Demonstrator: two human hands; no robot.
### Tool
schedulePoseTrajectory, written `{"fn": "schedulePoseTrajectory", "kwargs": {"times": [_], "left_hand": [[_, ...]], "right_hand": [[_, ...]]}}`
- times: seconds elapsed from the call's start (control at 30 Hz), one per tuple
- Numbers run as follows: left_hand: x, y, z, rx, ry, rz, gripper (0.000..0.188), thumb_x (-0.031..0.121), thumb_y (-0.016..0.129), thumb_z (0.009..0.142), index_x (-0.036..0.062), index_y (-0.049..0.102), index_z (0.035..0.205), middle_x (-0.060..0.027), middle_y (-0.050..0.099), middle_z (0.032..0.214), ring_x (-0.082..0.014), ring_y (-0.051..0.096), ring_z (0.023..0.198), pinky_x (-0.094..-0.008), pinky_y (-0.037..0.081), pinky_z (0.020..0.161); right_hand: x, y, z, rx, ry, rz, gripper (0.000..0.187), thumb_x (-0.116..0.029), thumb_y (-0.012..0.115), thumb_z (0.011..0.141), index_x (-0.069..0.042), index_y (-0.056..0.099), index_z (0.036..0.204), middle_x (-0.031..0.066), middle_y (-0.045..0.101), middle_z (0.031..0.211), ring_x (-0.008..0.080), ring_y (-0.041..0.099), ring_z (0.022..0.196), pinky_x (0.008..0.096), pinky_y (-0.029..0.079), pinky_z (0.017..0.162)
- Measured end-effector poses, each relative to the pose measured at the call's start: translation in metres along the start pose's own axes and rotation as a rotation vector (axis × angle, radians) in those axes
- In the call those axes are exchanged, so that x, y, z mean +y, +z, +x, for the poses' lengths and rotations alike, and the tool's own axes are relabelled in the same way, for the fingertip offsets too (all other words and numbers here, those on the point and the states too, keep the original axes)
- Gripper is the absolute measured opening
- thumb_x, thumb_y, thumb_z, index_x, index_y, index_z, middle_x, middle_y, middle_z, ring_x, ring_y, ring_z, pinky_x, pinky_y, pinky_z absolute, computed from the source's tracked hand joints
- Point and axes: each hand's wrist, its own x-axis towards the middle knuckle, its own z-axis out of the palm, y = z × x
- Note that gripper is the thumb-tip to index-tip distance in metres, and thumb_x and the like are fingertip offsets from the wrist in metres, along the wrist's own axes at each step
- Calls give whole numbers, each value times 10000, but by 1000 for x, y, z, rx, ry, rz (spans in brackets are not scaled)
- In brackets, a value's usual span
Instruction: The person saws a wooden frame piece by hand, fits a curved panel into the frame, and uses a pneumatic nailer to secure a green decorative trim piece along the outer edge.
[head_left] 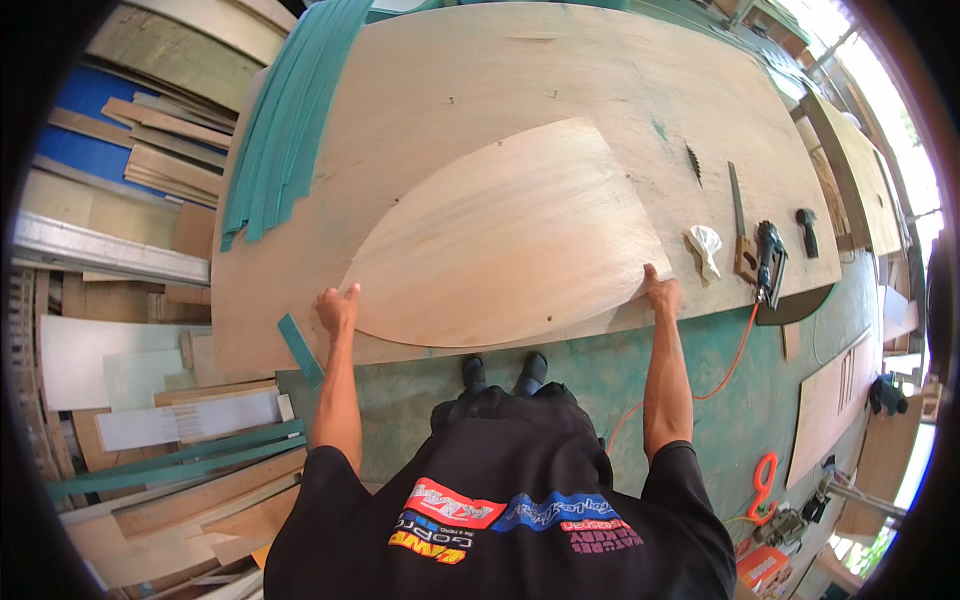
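A thin plywood panel (510,240) with one straight side and long curved edges lies on a large wooden worktable (700,60). My left hand (338,308) is closed on the panel's left end, thumb on top and fingers mostly hidden. At its lower right corner, my right hand (660,293) grips the panel the same way, thumb over the edge. Both arms reach forward from the table's near side.
Teal strips (290,120) are stacked at the table's left. On the right lie a handsaw (740,215), a crumpled white bag (704,250), a dark nail gun (768,255) with an orange hose (742,350), and a small black tool (807,230). Timber offcuts (170,150) crowd the left side.
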Motion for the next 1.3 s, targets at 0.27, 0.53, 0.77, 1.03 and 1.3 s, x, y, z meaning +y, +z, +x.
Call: {"fn": "schedulePoseTrajectory", "kwargs": {"times": [0.27,0.53,0.77,1.03,1.3], "left_hand": [[5,-7,0,4,-69,-37,519,395,816,790,-52,700,1028,-259,662,1080,-413,631,1054,-502,537,872],[7,6,21,129,-71,-124,441,369,816,795,-23,726,974,-201,709,1011,-384,678,958,-488,557,780],[38,1,27,78,-79,-147,369,374,785,834,16,737,910,-178,721,969,-368,696,900,-471,572,748],[8,9,-3,146,80,-11,386,397,697,910,18,663,975,-159,647,1076,-364,608,1052,-486,534,857],[-52,-10,-63,-30,198,-54,432,418,734,871,5,634,793,-170,655,808,-373,643,793,-474,496,701]], "right_hand": [[-1,0,4,-157,77,-33,936,-800,634,761,99,703,1012,265,713,885,397,713,863,484,531,805],[-22,-2,-8,-229,67,79,870,-798,648,762,69,688,700,165,634,589,328,652,570,457,517,602],[-31,-19,-16,-91,-19,-124,1033,-687,690,798,-22,348,1511,273,329,1555,456,370,1403,543,370,1130],[-25,-28,-20,-169,-168,-56,886,-606,695,837,-5,456,1444,283,463,1440,428,435,1347,492,349,1129],[11,-46,-43,-156,-164,-59,885,-601,702,833,-21,450,1452,265,457,1458,427,443,1345,494,340,1133]]}}
